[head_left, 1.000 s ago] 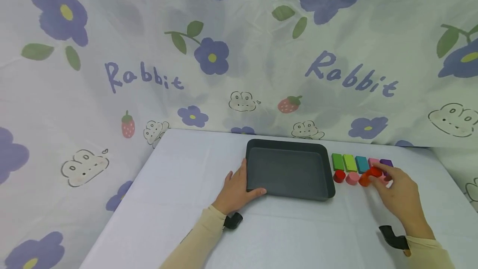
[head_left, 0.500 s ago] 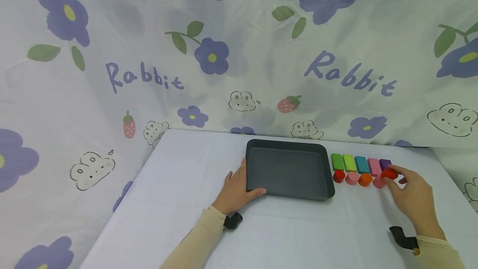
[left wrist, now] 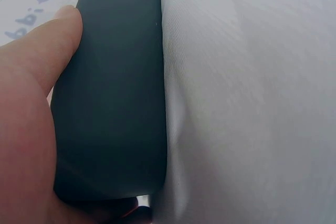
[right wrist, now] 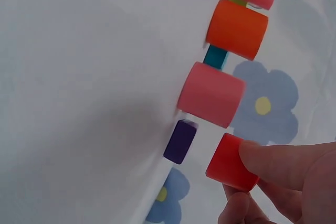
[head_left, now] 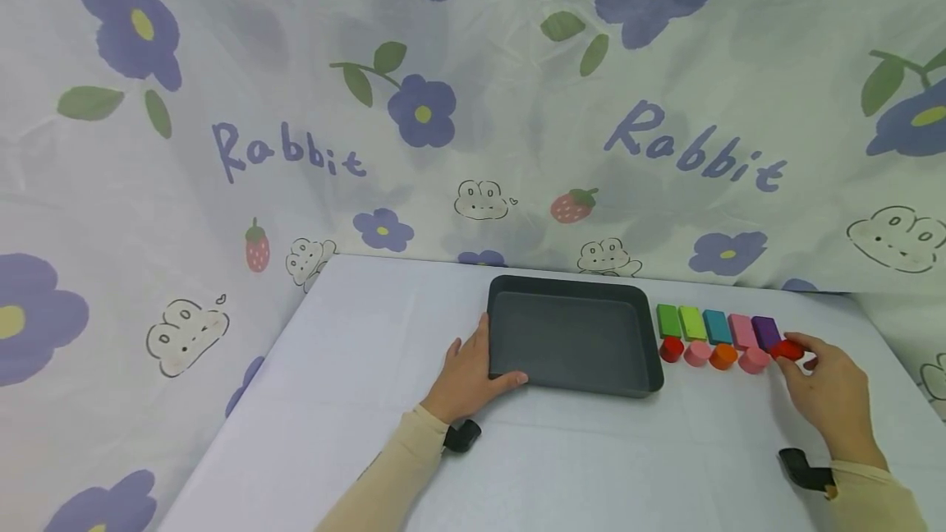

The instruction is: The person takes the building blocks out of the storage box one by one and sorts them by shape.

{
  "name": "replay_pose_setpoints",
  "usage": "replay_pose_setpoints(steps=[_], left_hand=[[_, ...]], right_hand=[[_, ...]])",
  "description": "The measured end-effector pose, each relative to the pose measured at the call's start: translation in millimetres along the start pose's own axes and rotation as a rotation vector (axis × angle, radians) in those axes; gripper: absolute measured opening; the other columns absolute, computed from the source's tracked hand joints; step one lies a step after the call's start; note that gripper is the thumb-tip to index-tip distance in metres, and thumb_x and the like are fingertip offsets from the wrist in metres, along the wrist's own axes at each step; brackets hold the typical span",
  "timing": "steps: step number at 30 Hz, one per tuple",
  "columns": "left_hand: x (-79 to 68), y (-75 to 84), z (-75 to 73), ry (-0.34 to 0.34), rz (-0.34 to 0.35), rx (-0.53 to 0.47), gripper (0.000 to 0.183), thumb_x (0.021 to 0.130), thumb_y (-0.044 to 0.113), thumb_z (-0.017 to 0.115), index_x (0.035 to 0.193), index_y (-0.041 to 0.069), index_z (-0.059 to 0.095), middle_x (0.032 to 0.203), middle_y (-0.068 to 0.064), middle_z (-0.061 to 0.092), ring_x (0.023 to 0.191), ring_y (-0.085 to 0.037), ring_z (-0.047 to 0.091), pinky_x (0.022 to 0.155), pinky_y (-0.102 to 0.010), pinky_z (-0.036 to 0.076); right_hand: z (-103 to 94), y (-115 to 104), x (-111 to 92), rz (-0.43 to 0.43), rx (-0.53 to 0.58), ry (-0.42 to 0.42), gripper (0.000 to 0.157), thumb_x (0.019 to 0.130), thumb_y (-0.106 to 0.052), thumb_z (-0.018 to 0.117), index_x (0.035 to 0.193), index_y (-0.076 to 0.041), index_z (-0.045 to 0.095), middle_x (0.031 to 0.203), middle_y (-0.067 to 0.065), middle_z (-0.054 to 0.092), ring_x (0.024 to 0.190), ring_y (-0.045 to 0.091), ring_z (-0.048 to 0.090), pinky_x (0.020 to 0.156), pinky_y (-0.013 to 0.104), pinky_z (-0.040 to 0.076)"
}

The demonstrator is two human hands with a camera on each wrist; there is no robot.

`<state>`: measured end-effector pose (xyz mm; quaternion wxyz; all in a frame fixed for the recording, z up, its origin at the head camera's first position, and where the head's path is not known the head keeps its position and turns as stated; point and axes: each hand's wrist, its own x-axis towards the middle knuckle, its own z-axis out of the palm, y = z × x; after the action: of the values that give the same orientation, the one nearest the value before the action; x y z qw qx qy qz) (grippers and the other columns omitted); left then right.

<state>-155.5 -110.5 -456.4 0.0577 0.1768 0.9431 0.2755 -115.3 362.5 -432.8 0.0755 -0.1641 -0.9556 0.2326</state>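
Note:
My right hand (head_left: pixel 831 388) pinches a red cylinder block (right wrist: pixel 227 162) between thumb and fingers, at the right end of a front row of cylinders. Just left of it stands a pink cylinder (head_left: pixel 755 360), then an orange cylinder (head_left: pixel 723 356). A purple rectangular block (head_left: pixel 766 332) lies behind the held one. At the dark grey rectangular tray (head_left: pixel 575 388), my left hand (head_left: pixel 464 380) rests on the near left corner. Its straight fingers lie along the left side and the thumb (left wrist: pixel 63 27) touches the front rim. Some left fingers are dark beneath the corner in the left wrist view.
More blocks stand right of the tray: green (head_left: pixel 668 321), lime (head_left: pixel 692 323), blue (head_left: pixel 716 326) and pink (head_left: pixel 742 331) rectangular ones behind, red (head_left: pixel 671 349) and pink (head_left: pixel 698 353) cylinders in front. A printed curtain (head_left: pixel 443 39) hangs behind the white table (head_left: pixel 591 466).
My right hand has moved right and slightly toward me with the red cylinder, from over the orange cylinder to the row's right end. The left hand and tray have not moved.

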Motion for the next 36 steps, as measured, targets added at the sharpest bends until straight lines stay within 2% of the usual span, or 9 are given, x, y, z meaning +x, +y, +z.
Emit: replay_pose_setpoints(steps=[3, 11, 19, 28, 36], left_hand=[[0.0, 0.6, -0.3, -0.005, -0.006, -0.001, 0.118, 0.088, 0.067, 0.064, 0.159, -0.004, 0.004, 0.163, -0.019, 0.025, 0.148, -0.029, 0.032, 0.118, -0.06, 0.018], [1.2, 1.4, 0.8, -0.009, -0.007, -0.003, 0.117, 0.088, 0.068, 0.063, 0.159, -0.004, 0.004, 0.163, -0.018, 0.023, 0.148, -0.028, 0.031, 0.118, -0.06, 0.018], [2.1, 1.7, 2.1, -0.005, -0.006, -0.006, 0.118, 0.087, 0.069, 0.063, 0.159, -0.004, 0.004, 0.163, -0.018, 0.024, 0.148, -0.029, 0.032, 0.118, -0.06, 0.018], [1.4, 2.9, 3.6, -0.012, -0.005, -0.021, 0.118, 0.087, 0.069, 0.062, 0.159, -0.003, 0.004, 0.164, -0.017, 0.023, 0.148, -0.029, 0.031, 0.118, -0.06, 0.017], [1.2, 3.6, 2.5, -0.012, -0.006, -0.023, 0.117, 0.087, 0.069, 0.063, 0.159, -0.003, 0.004, 0.164, -0.017, 0.022, 0.148, -0.03, 0.031, 0.118, -0.06, 0.017]], right_hand=[[1.0, 3, 2, 0.004, -0.014, -0.021, 0.045, 0.095, -0.007, 0.064, 0.134, 0.013, 0.05, 0.11, 0.037, 0.052, 0.095, 0.05, 0.047, 0.054, 0.033, 0.043], [2.3, 10, 8, 0.04, -0.029, -0.124, 0.045, 0.095, -0.009, 0.064, 0.131, 0.013, 0.049, 0.111, 0.038, 0.052, 0.095, 0.051, 0.048, 0.068, 0.053, 0.048], [2.0, 16, 14, 0.07, -0.046, -0.227, 0.046, 0.094, -0.008, 0.062, 0.131, 0.014, 0.047, 0.113, 0.039, 0.051, 0.095, 0.05, 0.049, 0.074, 0.056, 0.048], [-0.8, 19, 16, 0.075, -0.063, -0.263, 0.048, 0.093, -0.009, 0.063, 0.132, 0.013, 0.046, 0.111, 0.039, 0.052, 0.096, 0.051, 0.048, 0.074, 0.056, 0.048], [-2.8, 16, 14, 0.082, -0.052, -0.259, 0.053, 0.093, -0.009, 0.066, 0.136, 0.013, 0.044, 0.123, 0.041, 0.046, 0.104, 0.056, 0.045, 0.08, 0.063, 0.047]])
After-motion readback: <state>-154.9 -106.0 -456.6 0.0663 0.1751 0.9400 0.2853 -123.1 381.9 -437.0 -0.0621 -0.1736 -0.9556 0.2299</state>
